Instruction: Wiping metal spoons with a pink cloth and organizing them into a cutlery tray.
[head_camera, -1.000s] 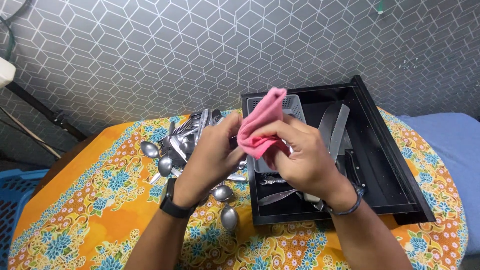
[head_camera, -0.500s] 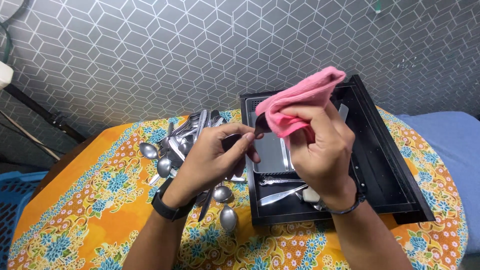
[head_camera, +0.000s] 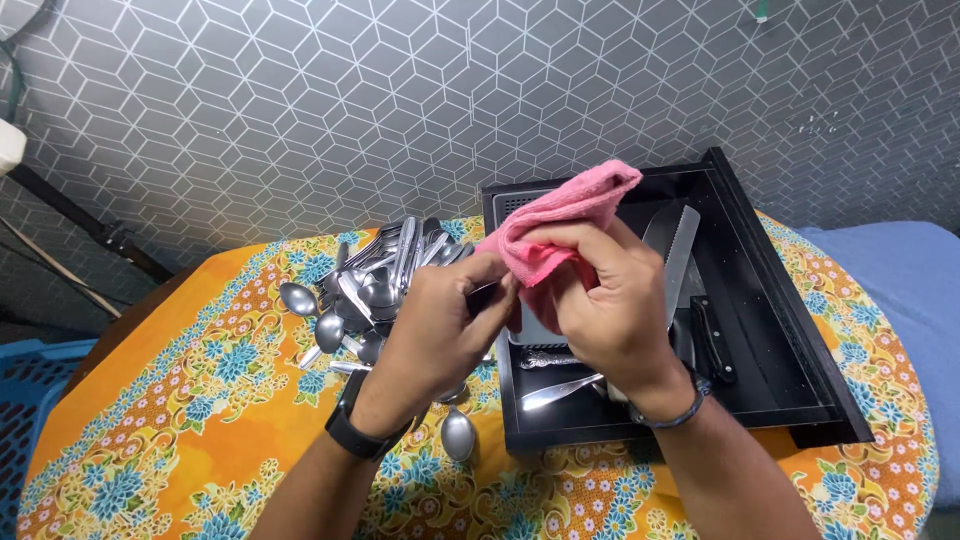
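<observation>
My right hand (head_camera: 600, 300) grips a pink cloth (head_camera: 565, 215) bunched around one end of a piece of cutlery. My left hand (head_camera: 440, 320) pinches the dark handle (head_camera: 483, 296) of that same piece, just left of the cloth. Both hands hover over the left edge of a black drawer tray (head_camera: 780, 330). The covered end of the cutlery is hidden, so I cannot tell what kind it is. A black watch sits on my left wrist, a dark bracelet on my right.
A heap of metal spoons (head_camera: 365, 290) lies on the orange flowered tablecloth (head_camera: 180, 400) left of my hands. Inside the tray are a grey insert (head_camera: 520, 205), large knives (head_camera: 675, 255) and loose cutlery (head_camera: 555, 390). A blue crate (head_camera: 25, 400) stands far left.
My right hand and the pink cloth swung up and right, baring the cutlery tip, then came back down over it. My left hand kept its hold on the handle.
</observation>
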